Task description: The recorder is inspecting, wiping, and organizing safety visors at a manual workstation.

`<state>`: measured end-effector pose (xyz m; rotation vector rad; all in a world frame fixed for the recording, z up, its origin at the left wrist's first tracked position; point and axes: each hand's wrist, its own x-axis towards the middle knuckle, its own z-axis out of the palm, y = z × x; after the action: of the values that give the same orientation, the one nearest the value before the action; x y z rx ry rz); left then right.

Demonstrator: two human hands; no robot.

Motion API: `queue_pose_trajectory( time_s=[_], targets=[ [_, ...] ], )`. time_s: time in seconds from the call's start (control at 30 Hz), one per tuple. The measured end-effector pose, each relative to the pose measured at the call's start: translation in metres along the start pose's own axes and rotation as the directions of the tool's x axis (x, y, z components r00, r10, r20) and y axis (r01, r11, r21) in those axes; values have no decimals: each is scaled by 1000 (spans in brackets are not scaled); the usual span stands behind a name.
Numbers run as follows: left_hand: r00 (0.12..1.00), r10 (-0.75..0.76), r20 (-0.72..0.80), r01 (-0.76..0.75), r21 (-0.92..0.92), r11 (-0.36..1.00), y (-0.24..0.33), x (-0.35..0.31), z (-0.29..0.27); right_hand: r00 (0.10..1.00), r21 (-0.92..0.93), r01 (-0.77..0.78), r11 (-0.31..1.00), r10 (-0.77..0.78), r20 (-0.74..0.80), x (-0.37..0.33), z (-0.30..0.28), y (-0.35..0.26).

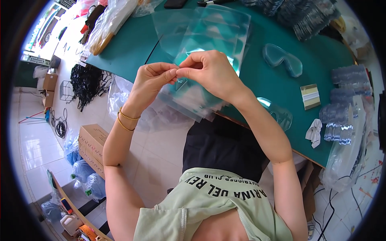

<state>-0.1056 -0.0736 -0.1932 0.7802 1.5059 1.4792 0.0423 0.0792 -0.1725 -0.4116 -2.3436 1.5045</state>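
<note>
Currently pinching with the left hand (150,82), thumb pressed to forefinger, and with the right hand (213,74) too, meeting the left at the fingertips. Cannot tell about anything caught between those tips; too small to make out. Right under both hands, overlapping clear plastic sheets (219,30), spread across the green table (128,54) and jutting over its near edge. Fanned rather than squared up, with the long axis of the uppermost running away from the body, far end leaning to the right. Off to the right of these, a goggle-shaped clear piece (282,60), with its long axis slanting from far left to near right. Nearer the table edge, below the right forearm, another clear piece (281,116), partly covered by the arm. Farther right, a pale yellow block with a white band (310,96), then a crumpled white tissue (314,133), near stacked clear moulded pieces (335,114). Away on the left, beyond the table, a tangled heap of black straps (86,82).
</note>
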Motion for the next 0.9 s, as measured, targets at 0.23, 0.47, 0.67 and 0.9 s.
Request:
queue_pose_trajectory(
  time_s=[0.23, 0.47, 0.67, 0.9],
  targets=[
    [979, 24, -200, 76, 476, 876, -4, -2, -15, 887, 80, -101, 992, 126, -443, -20, -62, 22],
    [814, 519, -260, -93, 824, 558, -5, -5, 10, 440, -251, -22, 968, -216, -872, -83, -94, 7],
    [952, 302, -47, -296, -382, 875, 3, -43, 129, 492, -765, 378, 521, -813, -310, -126, -15, 13],
    [973, 173, 152, -90, -438, 894, -25, -57, 159, 773, -230, 253, 940, -339, -536, -219, -60, 39]
  ],
)
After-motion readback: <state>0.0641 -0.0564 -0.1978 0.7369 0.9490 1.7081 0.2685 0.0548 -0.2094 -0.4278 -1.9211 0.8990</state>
